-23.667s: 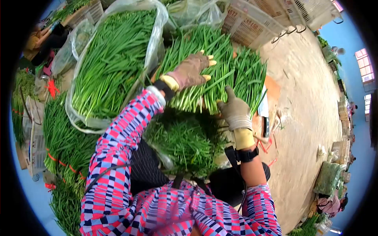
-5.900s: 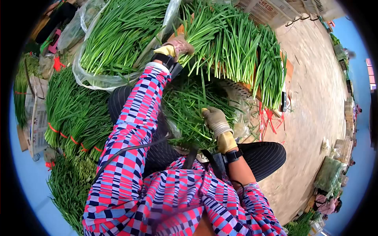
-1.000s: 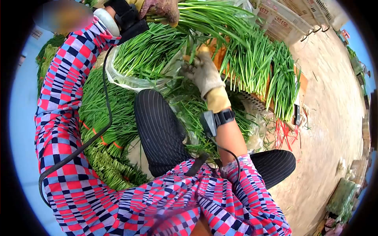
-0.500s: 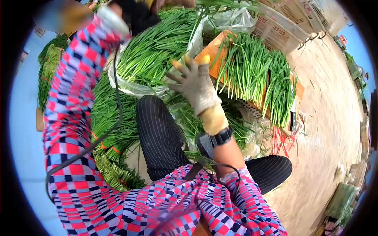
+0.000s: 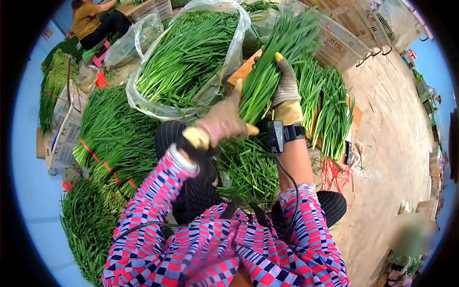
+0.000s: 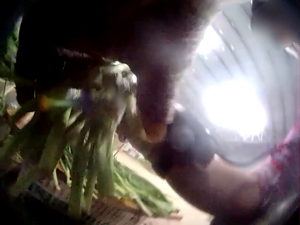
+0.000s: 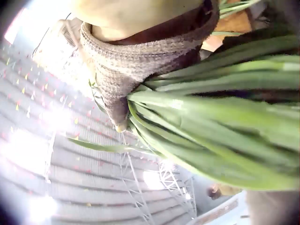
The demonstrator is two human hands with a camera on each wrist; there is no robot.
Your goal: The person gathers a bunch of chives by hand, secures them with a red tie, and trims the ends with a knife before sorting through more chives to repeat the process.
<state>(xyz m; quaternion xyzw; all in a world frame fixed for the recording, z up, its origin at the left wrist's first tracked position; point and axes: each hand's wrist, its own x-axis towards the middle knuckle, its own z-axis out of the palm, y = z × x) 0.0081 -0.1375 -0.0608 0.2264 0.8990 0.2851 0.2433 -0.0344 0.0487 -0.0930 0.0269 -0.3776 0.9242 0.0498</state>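
Note:
A bunch of garlic chives (image 5: 263, 83) slants up and away between my hands in the head view. My right hand (image 5: 287, 83), in a grey knitted glove, grips its middle with the thumb laid along the leaves. My left hand (image 5: 222, 119), in a stained glove with pale fingertips, is round the lower stem end, thumb on one side and a finger below; it is blurred. Pale stems (image 6: 93, 136) run beneath that hand in the left wrist view. Broad flat leaves (image 7: 211, 126) fan out from the right glove (image 7: 126, 65) in the right wrist view.
A plastic-lined container (image 5: 134, 98) heaped with chives stands ahead. More chives (image 5: 330, 115) lie on a wooden board (image 5: 241, 69) beside a knife (image 5: 348, 150) and red ties (image 5: 334, 174). Tied bundles (image 5: 117, 138) lie left, loose trimmings (image 5: 251, 167) between the knees, crates (image 5: 342, 43) behind.
My left hand has come down from the upper left to the middle with the chives. My right hand, spread and apart before, has moved up and right and now grips the bunch.

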